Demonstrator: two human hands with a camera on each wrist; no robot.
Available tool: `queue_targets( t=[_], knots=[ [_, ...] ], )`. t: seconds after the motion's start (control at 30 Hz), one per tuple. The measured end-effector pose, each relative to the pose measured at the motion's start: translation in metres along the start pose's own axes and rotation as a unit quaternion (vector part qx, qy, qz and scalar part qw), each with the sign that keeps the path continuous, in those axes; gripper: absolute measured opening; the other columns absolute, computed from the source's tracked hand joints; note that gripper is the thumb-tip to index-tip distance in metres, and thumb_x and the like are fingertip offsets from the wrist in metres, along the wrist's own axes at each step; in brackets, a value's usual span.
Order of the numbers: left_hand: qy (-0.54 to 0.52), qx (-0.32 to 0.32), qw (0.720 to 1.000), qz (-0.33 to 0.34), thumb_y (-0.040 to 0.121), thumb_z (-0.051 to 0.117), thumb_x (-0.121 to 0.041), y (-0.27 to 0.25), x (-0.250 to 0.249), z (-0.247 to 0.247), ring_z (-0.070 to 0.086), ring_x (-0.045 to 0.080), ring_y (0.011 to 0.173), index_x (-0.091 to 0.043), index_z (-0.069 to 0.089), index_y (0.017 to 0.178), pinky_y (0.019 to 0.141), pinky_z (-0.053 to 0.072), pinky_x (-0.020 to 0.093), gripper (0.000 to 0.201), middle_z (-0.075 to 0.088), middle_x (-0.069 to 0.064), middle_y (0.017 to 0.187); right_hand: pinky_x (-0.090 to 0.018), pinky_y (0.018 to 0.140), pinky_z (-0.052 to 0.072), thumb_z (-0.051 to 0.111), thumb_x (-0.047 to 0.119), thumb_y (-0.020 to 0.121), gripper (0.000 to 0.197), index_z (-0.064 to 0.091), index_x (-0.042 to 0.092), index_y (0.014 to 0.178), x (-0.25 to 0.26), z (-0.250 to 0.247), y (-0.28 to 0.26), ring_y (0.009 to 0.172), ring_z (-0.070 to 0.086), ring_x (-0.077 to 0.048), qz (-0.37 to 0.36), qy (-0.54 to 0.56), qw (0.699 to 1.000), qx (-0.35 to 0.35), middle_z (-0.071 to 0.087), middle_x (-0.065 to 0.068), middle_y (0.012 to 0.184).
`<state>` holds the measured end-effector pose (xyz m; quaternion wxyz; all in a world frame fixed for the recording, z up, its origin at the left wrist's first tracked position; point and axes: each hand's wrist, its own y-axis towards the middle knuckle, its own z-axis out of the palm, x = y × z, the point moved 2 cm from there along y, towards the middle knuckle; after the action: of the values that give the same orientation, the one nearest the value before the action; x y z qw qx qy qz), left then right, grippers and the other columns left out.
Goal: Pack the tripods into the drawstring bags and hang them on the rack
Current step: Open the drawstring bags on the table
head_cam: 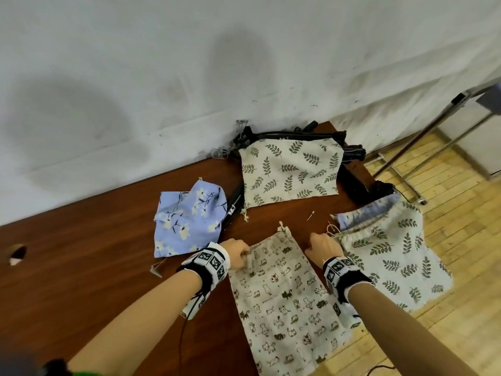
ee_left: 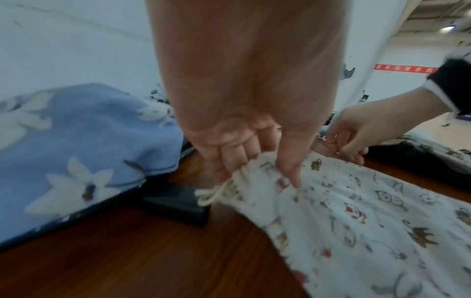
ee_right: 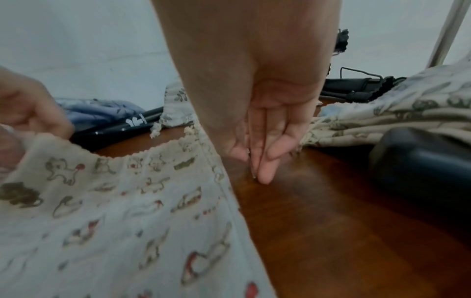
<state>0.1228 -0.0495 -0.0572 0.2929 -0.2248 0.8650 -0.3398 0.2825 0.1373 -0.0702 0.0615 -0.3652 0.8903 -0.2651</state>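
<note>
Cat-print bag (head_cam: 284,302) flat on brown table (head_cam: 95,267), lower end overhanging the edge. Left hand (head_cam: 237,253) pinches its gathered mouth corner; right hand (head_cam: 324,246) fingers straight, tips on bare wood beside bag. Black tripods (head_cam: 352,169) under leaf-print bag (head_cam: 290,172) at the wall

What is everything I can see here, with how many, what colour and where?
Cat bag: one, cream, front table edge.
Leaf bags: two, cream and green, back and right.
Flower bag: one, blue, left.
Tripods: black, count unclear, partly under the bags.
Table: one, dark brown wood.
Rack: one, metal, right.
Left hand: grips the cat bag's mouth.
Right hand: fingers straight, touching the table beside the bag.
</note>
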Motion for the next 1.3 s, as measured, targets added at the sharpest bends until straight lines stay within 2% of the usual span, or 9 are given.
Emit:
queue_targets(
  t=[0.13,0.23,0.37,0.6,0.73,0.8,0.93,1.13,1.3],
  knots=[
    [-0.02,-0.045,0.994,0.096,0.095,0.047,-0.013,-0.016,-0.03,-0.02,0.06,0.022,0.08,-0.019,0.062,0.122,0.078,0.053,0.033,0.032,0.068,0.009,0.109,-0.023,0.062,0.045,0.066,0.026,0.082,0.01,0.062,0.017,0.085,0.015,-0.036,-0.012,0.071,0.061,-0.013,-0.013,0.219,0.974,-0.048,0.068,0.0,0.078],
    [0.04,-0.085,0.983,0.158,0.097,0.046,-0.019,-0.035,-0.063,-0.039,0.063,0.024,0.082,-0.025,0.062,0.123,0.071,0.047,0.027,0.031,0.07,0.007,0.104,-0.014,0.057,0.045,0.067,0.012,0.081,0.004,0.065,0.014,0.084,0.032,-0.076,-0.031,0.062,0.065,-0.009,-0.061,0.428,0.896,-0.106,0.072,0.0,0.073],
    [0.095,-0.111,0.965,0.218,0.098,0.042,-0.025,-0.064,-0.106,-0.057,0.063,0.024,0.101,-0.039,0.057,0.124,0.086,0.051,0.036,0.033,0.067,-0.001,0.117,-0.026,0.071,0.057,0.059,-0.004,0.089,0.008,0.062,0.003,0.09,0.046,-0.112,-0.062,0.068,0.069,-0.019,-0.168,0.588,0.791,-0.007,0.071,-0.011,0.077],
    [0.169,-0.149,0.937,0.268,0.096,0.049,-0.022,-0.119,-0.161,-0.093,0.062,0.018,0.091,-0.024,0.066,0.118,0.078,0.043,0.026,0.028,0.07,0.002,0.107,-0.027,0.052,0.052,0.042,-0.009,0.087,0.032,0.067,0.008,0.097,0.023,-0.118,-0.089,0.058,0.062,-0.018,-0.183,0.483,0.848,0.118,0.066,-0.011,0.08],
    [0.092,-0.152,0.958,0.227,0.096,0.049,-0.039,-0.135,-0.174,-0.106,0.04,0.017,0.049,-0.018,0.059,0.059,0.056,0.037,0.034,0.044,0.052,0.006,0.055,-0.039,0.088,0.052,0.045,0.02,0.077,0.044,0.06,0.028,0.119,0.006,-0.112,-0.098,0.096,0.065,-0.025,-0.217,0.218,0.946,0.1,0.07,-0.004,0.11],
    [0.07,-0.16,0.973,0.153,0.098,0.04,-0.045,-0.136,-0.176,-0.104,0.024,0.017,0.042,-0.015,0.032,0.049,0.05,0.028,0.032,0.058,0.029,0.002,0.046,-0.036,0.079,0.051,0.048,0.026,0.077,0.023,0.063,0.022,0.094,-0.004,-0.108,-0.1,0.09,0.064,-0.022,-0.174,0.153,0.969,0.082,0.069,-0.004,0.098],
    [0.151,-0.142,0.978,0.018,0.101,0.039,-0.03,-0.138,-0.179,-0.086,0.033,0.017,0.048,-0.013,0.031,0.055,0.05,0.032,0.029,0.049,0.04,0.005,0.058,-0.033,0.077,0.054,0.054,0.018,0.087,0.018,0.061,0.011,0.101,-0.016,-0.105,-0.111,0.091,0.063,-0.024,-0.113,0.111,0.987,0.003,0.066,-0.008,0.103],
    [0.271,-0.102,0.957,-0.003,0.089,0.056,-0.027,-0.135,-0.188,-0.036,0.062,0.028,0.082,-0.011,0.055,0.088,0.073,0.053,0.036,0.016,0.065,0.011,0.093,-0.035,0.076,0.049,0.037,-0.01,0.091,0.037,0.043,-0.001,0.127,-0.019,-0.077,-0.132,0.099,0.064,-0.031,-0.141,0.019,0.981,-0.135,0.061,-0.019,0.115],
    [0.227,-0.107,0.968,-0.017,0.084,0.062,-0.033,-0.12,-0.18,0.018,0.062,0.033,0.101,-0.006,0.043,0.124,0.08,0.054,0.043,0.052,0.062,0.012,0.113,-0.042,0.084,0.049,0.037,-0.007,0.092,0.035,0.045,0.003,0.125,-0.035,-0.04,-0.147,0.105,0.062,-0.034,-0.151,0.003,0.981,-0.122,0.062,-0.018,0.118]
  ],
)
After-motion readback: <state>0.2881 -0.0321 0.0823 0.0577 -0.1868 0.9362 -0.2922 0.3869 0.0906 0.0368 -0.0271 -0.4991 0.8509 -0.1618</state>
